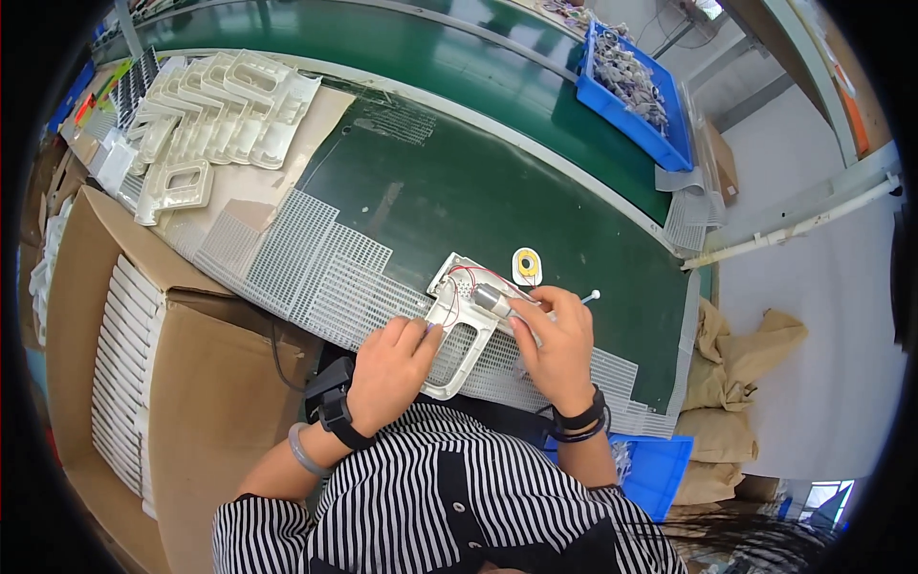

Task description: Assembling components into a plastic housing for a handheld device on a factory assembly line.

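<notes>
Handle shell [467, 314] lying on the mesh mat [330, 277] at the near edge of the green table [449, 191]. The right hand [559, 349] pinches the motor [488, 298] over the shell; the left hand [392, 365] rests fingers on the shell's left edge, its thumb's closure indeterminable. A yellow-centred disc [527, 267] lies just beyond.

A casing [481, 342] lies on the worktop [430, 191] between left hand [387, 368] and right hand [559, 349], a disc [528, 267] behind it. More casings [225, 115] lie back left; a carton [220, 421] (panels [124, 373] inside) stands front left; a filled bin [622, 125], back right.
</notes>
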The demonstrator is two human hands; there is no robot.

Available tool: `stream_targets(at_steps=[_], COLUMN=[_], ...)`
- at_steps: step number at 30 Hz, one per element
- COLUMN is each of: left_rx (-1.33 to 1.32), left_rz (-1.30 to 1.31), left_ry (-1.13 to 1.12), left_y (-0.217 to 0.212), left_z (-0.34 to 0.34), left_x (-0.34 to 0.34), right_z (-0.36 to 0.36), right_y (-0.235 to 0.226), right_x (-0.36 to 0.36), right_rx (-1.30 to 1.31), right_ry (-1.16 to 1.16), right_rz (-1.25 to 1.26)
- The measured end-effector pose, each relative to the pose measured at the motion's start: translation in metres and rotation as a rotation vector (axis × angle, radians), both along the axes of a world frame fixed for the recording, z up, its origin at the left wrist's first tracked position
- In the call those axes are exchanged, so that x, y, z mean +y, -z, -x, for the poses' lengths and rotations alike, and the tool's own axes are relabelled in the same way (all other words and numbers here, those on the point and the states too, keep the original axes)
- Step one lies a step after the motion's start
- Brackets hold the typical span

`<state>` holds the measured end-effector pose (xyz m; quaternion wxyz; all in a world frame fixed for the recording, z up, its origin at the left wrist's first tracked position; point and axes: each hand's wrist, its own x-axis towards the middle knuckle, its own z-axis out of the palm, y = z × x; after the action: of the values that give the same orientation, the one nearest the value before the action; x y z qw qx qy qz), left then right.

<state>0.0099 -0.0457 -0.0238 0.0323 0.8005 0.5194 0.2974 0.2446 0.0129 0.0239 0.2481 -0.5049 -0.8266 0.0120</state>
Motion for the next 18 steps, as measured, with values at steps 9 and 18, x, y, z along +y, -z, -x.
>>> stream_targets(at_steps=[9,18], left_rx=[0.032,0.134], left_rz=[0.070,0.087], left_ry=[0.011,-0.008], left_y=[0.001,0.011], left_z=[0.000,-0.002], left_x=[-0.004,0.000], right_z=[0.037,0.037], right_y=[0.020,0.025], right_x=[0.047,0.073], right_rx=[-0.269,-0.285], right_ry=[-0.508,-0.598], right_rz=[0.052,0.123])
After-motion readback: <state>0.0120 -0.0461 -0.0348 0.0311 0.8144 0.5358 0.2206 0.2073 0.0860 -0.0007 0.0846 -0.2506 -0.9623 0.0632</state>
